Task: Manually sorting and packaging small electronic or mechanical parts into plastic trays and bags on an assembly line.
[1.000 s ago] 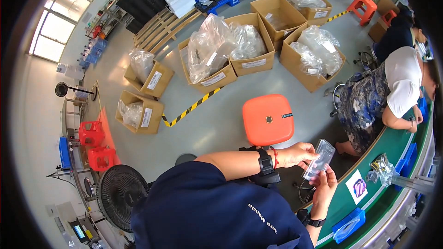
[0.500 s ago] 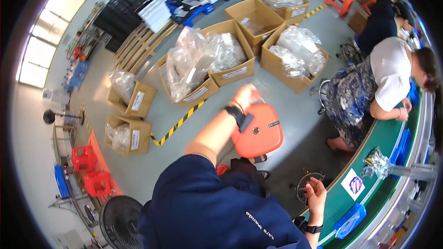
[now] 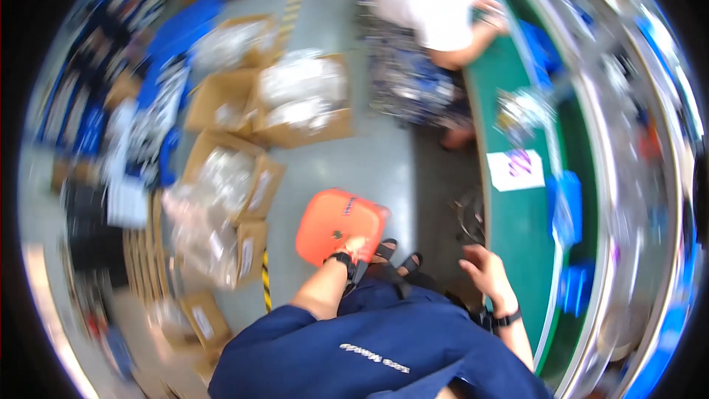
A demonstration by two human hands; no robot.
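Gripping the near edge of the orange plastic stool point(image 3: 336, 225) — square seat, rounded corners, on the grey floor point(image 3: 377, 162) — the left hand point(image 3: 356, 246) is closed; the right hand point(image 3: 484, 270) hangs loosely open, holding nothing.

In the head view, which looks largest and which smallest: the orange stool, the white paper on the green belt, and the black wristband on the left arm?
1. Orange stool, clearly the largest.
2. White paper on the green belt.
3. Black wristband by the left hand, the smallest.
The picture is blurred, and the stool lies nearer the camera, so this is apparent size only.
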